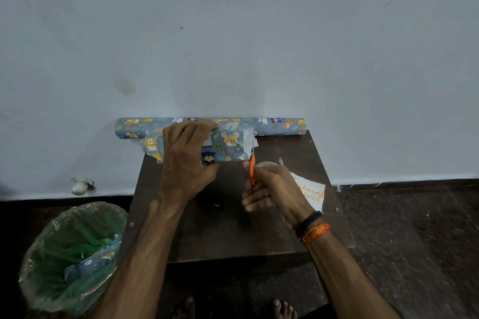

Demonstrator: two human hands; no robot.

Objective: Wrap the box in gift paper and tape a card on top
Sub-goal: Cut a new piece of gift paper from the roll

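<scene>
Far left on the dark floor: a bin lined with a green bag, a strip of blue animal-print paper lying inside it. Behind the bin, against the pale wall, a small white object, too blurred to identify. At the back edge of the dark wooden table, a roll of gift paper lying along the wall, both ends reaching past the table's sides. Just in front of the roll, touching or nearly so, the box, already covered in the same blue paper with bears and leaves, loose paper sticking out at its left and right ends. Left hand spread over the left half of the box, fingers curled over its far top edge, thumb along the near side, gripping it. At the box's right end, a white flap of paper with the scissors raised to it, orange handles below, blades barely visible against the flap. Right hand closed around the scissor handles, dark and orange bands at the wrist. Behind that hand, a roll of clear tape, mostly hidden. Right again, a white card with orange "Happy Birthday" lettering, flat on the table, partly under the right wrist. Bottom edge: bare toes below the table.
</scene>
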